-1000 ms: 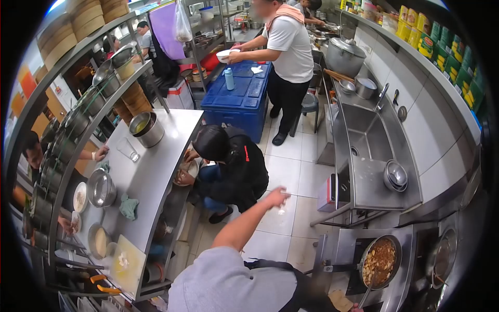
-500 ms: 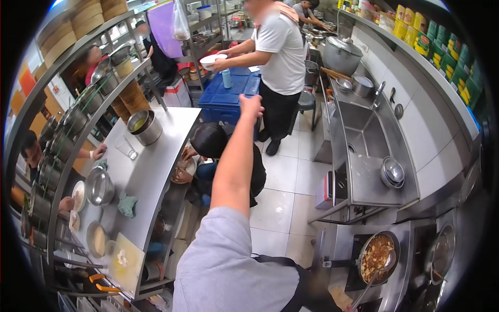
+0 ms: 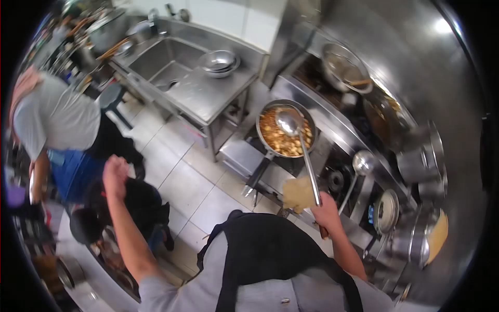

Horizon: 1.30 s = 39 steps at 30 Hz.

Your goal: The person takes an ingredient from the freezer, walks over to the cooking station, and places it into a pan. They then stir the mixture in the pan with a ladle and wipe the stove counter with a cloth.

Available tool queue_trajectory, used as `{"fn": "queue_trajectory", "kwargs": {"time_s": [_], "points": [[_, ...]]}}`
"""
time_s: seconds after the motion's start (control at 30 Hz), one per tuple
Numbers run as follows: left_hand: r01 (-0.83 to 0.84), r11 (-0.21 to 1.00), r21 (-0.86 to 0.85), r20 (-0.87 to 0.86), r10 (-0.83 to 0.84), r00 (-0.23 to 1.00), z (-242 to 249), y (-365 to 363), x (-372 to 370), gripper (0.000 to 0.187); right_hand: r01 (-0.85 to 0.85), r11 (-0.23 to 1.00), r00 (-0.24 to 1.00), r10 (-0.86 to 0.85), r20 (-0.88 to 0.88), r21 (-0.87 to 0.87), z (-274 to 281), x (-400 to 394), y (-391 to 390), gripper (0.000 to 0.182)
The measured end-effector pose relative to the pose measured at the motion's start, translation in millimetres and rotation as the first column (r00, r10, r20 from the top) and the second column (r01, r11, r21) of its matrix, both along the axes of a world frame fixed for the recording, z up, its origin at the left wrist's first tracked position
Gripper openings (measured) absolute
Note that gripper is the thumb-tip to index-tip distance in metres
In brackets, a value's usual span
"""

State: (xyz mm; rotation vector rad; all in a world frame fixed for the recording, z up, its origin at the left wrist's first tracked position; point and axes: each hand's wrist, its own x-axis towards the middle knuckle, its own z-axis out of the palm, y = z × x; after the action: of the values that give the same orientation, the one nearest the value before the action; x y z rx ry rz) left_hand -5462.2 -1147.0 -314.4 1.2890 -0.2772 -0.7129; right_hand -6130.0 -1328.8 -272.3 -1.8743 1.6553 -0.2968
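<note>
My left hand (image 3: 115,174) is raised at the left, its fingers curled in with nothing visible in them. Wrapped round the handle of a long ladle (image 3: 309,169) is my right hand (image 3: 326,210). The ladle's bowl rests over the brown, chunky food (image 3: 275,136) in a black-handled frying pan (image 3: 258,120) on the stove. A tan cloth (image 3: 297,194) lies beside the ladle handle, close to my right hand.
A steel sink (image 3: 166,60) with stacked bowls (image 3: 218,62) is beyond the pan. Another wok (image 3: 344,67), a second ladle (image 3: 363,162) and steel pots (image 3: 410,239) are at the right. At the left a person in white stands near a crouching person in black.
The view has swung right and down toward the stove. My left arm now appears further left, its hand more curled. My right hand has come into view on the ladle.
</note>
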Motion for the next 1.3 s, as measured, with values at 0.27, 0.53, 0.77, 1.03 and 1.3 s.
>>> {"fn": "queue_trajectory", "kwargs": {"time_s": [0.27,0.53,0.77,1.03,1.3], "points": [[0.639,0.649,0.412,-0.346,-0.538,0.769,-185,-67,-196,0.033,-0.046,0.981,0.913,-0.036,-0.407,-0.191,-9,-17,-33,0.03],[0.783,0.363,0.505,-0.366,-0.732,0.575,-243,-121,-282,0.028,-0.025,0.98,0.862,-0.078,-0.501,-0.195,-27,-42,-45,0.025],[0.792,0.383,0.476,-0.435,-0.68,0.59,-276,-172,-303,0.037,0.057,0.99,0.975,-0.083,-0.208,-0.127,-29,-6,-6,0.023],[0.774,0.447,0.448,-0.41,-0.667,0.622,-299,-189,-337,0.056,0.17,0.664,0.717,-0.59,0.371,0.728,24,18,1,0.027],[0.64,0.542,0.545,-0.171,-0.675,0.718,-357,-199,-363,0.07,0.171,0.63,0.697,-0.621,0.358,0.758,56,35,18,0.034]]}}
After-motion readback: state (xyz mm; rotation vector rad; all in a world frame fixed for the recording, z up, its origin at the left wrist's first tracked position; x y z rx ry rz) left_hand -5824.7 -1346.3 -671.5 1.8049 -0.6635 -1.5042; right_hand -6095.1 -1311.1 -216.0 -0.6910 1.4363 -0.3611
